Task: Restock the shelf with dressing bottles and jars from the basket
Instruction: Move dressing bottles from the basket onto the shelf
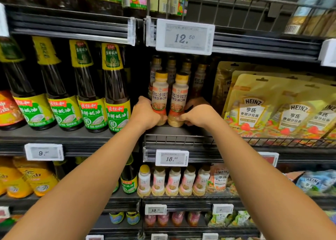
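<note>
dark oyster sauce bottles (116, 94) crowd left side, heinz pouches (254, 109) right side, price tag (184, 37) hangs above, rear bottles (171, 67) stand behind. left dressing bottle (160, 92) and right dressing bottle (179, 96) side by side near front edge of shelf (181, 130). both upright, long axis vertical, yellow caps up, labels facing out. left hand (145, 113) curled round left base, right hand (198, 115) round right base.

Both forearms (87, 176) are bare along their whole visible length, long and slender. The left hand (145, 113) and the right hand (199, 115) are bare as well, with rounded knuckles showing.
</note>
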The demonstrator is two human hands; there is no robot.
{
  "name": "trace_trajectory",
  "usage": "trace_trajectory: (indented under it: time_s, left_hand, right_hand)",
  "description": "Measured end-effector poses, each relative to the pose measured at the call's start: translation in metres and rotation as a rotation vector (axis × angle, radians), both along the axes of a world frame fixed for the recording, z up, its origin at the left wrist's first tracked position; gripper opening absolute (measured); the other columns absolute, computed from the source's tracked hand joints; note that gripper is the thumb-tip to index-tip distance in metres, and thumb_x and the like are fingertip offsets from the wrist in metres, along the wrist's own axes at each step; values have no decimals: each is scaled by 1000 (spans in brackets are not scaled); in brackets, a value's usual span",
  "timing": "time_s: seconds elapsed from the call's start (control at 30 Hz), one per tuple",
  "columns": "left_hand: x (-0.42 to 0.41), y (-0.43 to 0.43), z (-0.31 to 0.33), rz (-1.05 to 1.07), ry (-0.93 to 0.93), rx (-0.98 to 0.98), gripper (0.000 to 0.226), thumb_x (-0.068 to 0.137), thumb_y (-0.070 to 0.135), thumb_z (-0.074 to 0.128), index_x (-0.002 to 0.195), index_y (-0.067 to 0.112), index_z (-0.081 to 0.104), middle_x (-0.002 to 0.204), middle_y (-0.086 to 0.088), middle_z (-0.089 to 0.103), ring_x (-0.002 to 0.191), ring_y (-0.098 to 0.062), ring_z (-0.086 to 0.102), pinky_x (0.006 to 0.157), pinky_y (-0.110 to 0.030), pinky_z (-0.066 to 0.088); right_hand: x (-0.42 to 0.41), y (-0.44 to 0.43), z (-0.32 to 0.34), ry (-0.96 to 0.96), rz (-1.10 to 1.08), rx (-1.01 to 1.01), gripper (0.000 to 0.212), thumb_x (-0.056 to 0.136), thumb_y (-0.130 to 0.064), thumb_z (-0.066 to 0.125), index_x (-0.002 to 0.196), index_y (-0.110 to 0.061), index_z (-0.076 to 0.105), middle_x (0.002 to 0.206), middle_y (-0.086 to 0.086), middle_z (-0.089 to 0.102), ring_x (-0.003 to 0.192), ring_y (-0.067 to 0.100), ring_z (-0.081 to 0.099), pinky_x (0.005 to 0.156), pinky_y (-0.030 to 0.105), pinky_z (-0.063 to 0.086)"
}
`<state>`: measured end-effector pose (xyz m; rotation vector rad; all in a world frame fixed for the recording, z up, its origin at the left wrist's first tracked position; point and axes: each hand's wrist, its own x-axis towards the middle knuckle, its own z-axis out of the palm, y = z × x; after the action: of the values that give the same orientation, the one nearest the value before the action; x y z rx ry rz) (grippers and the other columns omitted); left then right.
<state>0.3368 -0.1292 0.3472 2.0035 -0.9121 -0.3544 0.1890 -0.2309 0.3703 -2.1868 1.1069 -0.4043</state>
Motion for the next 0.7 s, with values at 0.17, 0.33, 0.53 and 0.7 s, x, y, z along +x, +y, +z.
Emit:
trace_trajectory:
  time_s: [0.17, 0.33, 0.53, 0.7]
  left_hand:
    - [10, -28, 13, 86, 3, 84, 93, 65, 33, 90, 137, 5, 39, 133, -15, 56, 124, -32, 55, 103, -40, 49]
    - [19, -46, 8, 170, -59, 51, 73, 71, 32, 85, 128, 9, 47, 125, -12, 61, 117, -32, 59, 98, -43, 51]
    - [24, -58, 8, 198, -66, 15, 57, 74, 23, 82, 122, 10, 55, 122, -12, 63, 116, -31, 61, 98, -44, 53]
    - [28, -63, 8, 183, -44, 17, 45, 75, 22, 77, 115, 8, 63, 116, -13, 67, 110, -31, 64, 94, -44, 55]
  right_hand:
    - [25, -11, 9, 57, 27, -90, 60, 79, -34, 84, 125, -4, 63, 120, 16, 66, 111, 33, 63, 101, 44, 51]
    - [42, -18, 4, -26, -38, -131, 47, 81, -33, 80, 117, -8, 65, 114, 14, 68, 106, 33, 65, 97, 45, 53]
    - [56, -27, 0, -31, -98, -272, 46, 83, -35, 79, 119, -12, 64, 121, 9, 67, 111, 27, 62, 98, 34, 48]
    - [63, -31, -1, -62, -133, -261, 38, 83, -29, 80, 115, -12, 66, 116, 7, 69, 108, 24, 64, 78, 25, 39]
